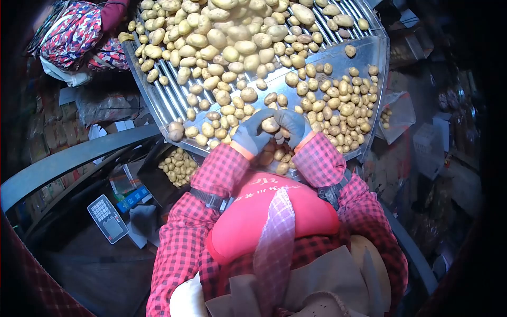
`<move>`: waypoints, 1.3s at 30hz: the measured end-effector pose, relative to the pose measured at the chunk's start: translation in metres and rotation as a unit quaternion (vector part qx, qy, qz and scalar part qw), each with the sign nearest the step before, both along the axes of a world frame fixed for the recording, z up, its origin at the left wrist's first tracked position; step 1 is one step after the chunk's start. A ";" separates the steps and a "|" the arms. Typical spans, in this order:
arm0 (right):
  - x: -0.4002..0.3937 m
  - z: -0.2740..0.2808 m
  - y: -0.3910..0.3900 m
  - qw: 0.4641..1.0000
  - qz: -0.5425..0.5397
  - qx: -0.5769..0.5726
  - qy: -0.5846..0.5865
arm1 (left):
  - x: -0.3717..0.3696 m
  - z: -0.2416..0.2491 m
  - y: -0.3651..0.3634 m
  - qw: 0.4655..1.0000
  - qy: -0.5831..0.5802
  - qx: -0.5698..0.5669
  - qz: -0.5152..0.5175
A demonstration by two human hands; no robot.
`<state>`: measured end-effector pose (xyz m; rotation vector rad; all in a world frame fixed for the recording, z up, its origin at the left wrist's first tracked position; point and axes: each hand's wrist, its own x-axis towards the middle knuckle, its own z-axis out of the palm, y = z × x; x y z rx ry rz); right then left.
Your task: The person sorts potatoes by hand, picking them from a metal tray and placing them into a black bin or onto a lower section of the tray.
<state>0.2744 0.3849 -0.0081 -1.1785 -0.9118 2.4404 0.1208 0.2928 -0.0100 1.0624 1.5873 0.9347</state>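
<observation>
Both my hands wear grey gloves and meet at the near edge of a metal sorting table (282,79) spread with potatoes. My left hand (254,132) curls its fingers round a potato (270,125). Close beside it, my right hand (294,128) is closed, its fingertips by a smaller potato (285,132); part of its grip is hidden. Loose potatoes (222,120) lie left of my hands on the metal bars. Many small potatoes (343,105) cover the right side, and a large heap (227,37) fills the far part.
A co-worker in a patterned garment (74,31) is at the upper left. Potatoes fill a container (178,167) below the table's left edge. A scale display (108,219) stands at lower left, near a curved metal rail (79,164). A plastic bag (396,116) hangs at right.
</observation>
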 end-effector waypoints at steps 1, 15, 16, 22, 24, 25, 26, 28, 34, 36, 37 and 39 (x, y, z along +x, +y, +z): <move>0.004 0.001 -0.005 0.999 0.013 -0.004 -0.049 | -0.001 -0.006 -0.004 0.999 -0.045 0.009 0.013; -0.014 0.026 -0.031 0.948 0.063 0.298 -0.093 | -0.003 0.014 -0.028 0.995 -0.015 0.085 0.050; -0.014 0.026 -0.033 0.944 0.054 0.311 -0.096 | -0.003 0.017 -0.028 0.995 -0.009 0.079 0.054; -0.006 0.004 -0.022 0.863 0.189 0.438 -0.164 | 0.001 0.005 -0.036 0.989 -0.064 0.117 0.061; -0.006 0.003 -0.024 0.796 0.195 0.550 -0.159 | 0.002 -0.001 -0.039 0.990 -0.090 0.076 0.081; -0.005 0.006 -0.026 0.807 0.176 0.545 -0.145 | 0.002 -0.003 -0.040 0.989 -0.103 0.055 0.091; -0.005 0.008 -0.027 0.817 0.156 0.540 -0.131 | 0.002 -0.001 -0.040 0.989 -0.103 0.055 0.091; -0.004 0.001 -0.030 0.848 0.135 0.502 -0.102 | 0.004 0.005 -0.038 0.989 -0.104 0.053 0.091; -0.006 0.027 -0.022 0.941 0.175 0.251 -0.146 | 0.003 -0.014 -0.036 0.988 -0.093 0.094 0.078; 0.003 -0.006 -0.016 0.909 0.169 0.354 -0.137 | -0.002 -0.021 -0.036 0.993 -0.049 0.073 0.074; 0.009 -0.035 -0.005 0.824 0.185 0.518 -0.135 | -0.003 -0.021 -0.040 0.981 -0.171 0.013 0.091; 0.020 -0.069 0.039 0.693 0.196 0.670 -0.182 | -0.009 -0.028 -0.053 0.930 -0.336 -0.086 0.119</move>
